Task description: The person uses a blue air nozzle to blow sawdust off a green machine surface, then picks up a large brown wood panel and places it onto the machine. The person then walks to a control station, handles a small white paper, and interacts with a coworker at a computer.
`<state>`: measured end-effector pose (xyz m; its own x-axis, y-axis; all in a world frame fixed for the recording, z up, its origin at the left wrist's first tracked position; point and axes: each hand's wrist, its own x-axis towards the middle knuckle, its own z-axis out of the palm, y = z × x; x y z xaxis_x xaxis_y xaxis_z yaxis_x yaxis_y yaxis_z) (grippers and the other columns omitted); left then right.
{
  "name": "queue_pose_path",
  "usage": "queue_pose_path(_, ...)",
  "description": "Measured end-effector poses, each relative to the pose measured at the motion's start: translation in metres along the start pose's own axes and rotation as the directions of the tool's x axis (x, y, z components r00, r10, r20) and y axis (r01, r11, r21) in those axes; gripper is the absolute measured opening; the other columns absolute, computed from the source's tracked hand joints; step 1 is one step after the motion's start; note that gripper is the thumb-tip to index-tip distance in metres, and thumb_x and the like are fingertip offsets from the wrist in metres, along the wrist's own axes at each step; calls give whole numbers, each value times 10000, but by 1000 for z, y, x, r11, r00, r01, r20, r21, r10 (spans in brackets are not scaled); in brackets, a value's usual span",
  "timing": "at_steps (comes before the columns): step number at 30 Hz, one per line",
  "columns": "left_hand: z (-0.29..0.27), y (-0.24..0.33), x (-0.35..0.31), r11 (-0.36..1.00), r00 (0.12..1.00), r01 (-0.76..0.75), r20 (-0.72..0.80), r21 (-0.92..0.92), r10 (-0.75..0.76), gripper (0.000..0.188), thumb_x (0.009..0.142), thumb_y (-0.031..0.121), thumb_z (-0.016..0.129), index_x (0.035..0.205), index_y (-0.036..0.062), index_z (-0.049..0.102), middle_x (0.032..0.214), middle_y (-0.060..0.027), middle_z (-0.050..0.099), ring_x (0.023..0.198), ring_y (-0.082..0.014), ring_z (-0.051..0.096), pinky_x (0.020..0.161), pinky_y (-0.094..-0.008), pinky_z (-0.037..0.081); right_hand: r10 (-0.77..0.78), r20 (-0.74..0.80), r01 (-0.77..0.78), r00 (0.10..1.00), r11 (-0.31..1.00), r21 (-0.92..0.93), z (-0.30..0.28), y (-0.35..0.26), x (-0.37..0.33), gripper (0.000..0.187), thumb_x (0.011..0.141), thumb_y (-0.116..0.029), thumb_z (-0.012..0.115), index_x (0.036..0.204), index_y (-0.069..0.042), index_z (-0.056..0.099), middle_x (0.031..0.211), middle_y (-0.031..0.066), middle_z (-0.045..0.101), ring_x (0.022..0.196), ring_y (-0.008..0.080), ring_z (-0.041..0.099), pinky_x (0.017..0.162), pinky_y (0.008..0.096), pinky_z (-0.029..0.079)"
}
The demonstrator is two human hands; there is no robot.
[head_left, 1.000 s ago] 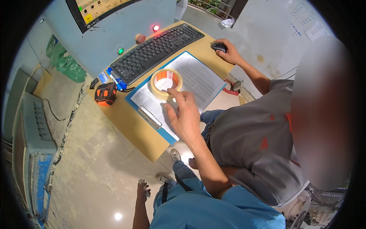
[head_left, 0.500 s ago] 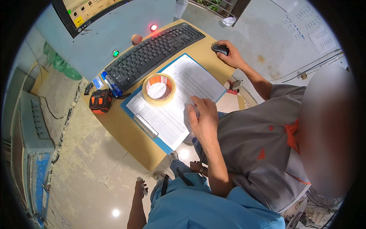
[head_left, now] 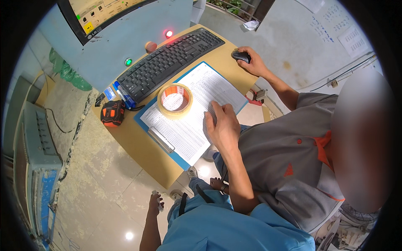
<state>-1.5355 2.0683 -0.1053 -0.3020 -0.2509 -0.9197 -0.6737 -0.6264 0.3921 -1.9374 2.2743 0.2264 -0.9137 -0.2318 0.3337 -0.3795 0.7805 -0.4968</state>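
My right hand [head_left: 225,129] hovers over or rests on the right part of the printed sheet [head_left: 180,136], thumb apart from the slightly bent fingers, with nothing visible in it. That paper is clipped to a blue clipboard [head_left: 179,160] lying aslant on the desk. A roll of clear tape [head_left: 175,100] with an orange-printed core lies on the sheet, left of my right hand. Low at my left side, away from the desk, my left hand [head_left: 155,202] is closed around a small pale object [head_left: 160,203], mostly hidden by the fingers.
A co-worker in grey at my right has one hand [head_left: 252,62] on the black mouse [head_left: 241,56]; their other hand [head_left: 216,183] hangs below. A black keyboard [head_left: 169,62], blue pens [head_left: 124,95] and a black-orange tape measure [head_left: 112,112] lie on the desk [head_left: 155,168]. A monitor [head_left: 102,14] stands behind.
The view has shifted slightly. My right hand stays near the same part of the sheet, its fingers slightly repositioned. My left hand keeps its hold, and the co-worker's hand stays on the mouse.
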Motion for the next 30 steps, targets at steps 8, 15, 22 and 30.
queue_pose_path(8,8,-3,-3,1000,1000,21,3,3,-21,510,865,341,636,1328,194,481,1054,-140,555,734,-269,577,584,-391,510,-17,-32,18,999,999,33,2,4,-6,404,883,-194,723,1235,-5,661,1003,160,594,933,334,627,774,438,531)
queue_pose_path(15,-9,-32,-7,998,997,48,-61,29,-46,502,845,370,650,1282,174,496,1068,-141,563,817,-277,587,625,-414,541,-92,-95,93,991,996,8,4,7,-21,423,886,-208,716,1252,-4,654,1083,163,594,1000,356,609,802,455,533)
queue_pose_path(22,-22,-45,-11,999,997,0,-74,40,3,510,839,371,651,1280,165,499,1066,-140,563,844,-271,582,643,-417,547,-46,-52,50,998,995,82,-2,-4,-38,445,885,-214,736,1260,12,655,1163,217,598,1042,389,611,853,461,539)
queue_pose_path(30,-3,-29,-10,997,999,-8,-39,70,11,465,856,356,643,1256,164,500,1049,-131,571,694,-255,591,567,-384,521,-49,-47,55,998,988,142,-2,-3,-46,457,896,-242,736,1255,30,653,1210,219,584,1105,396,576,910,473,518)
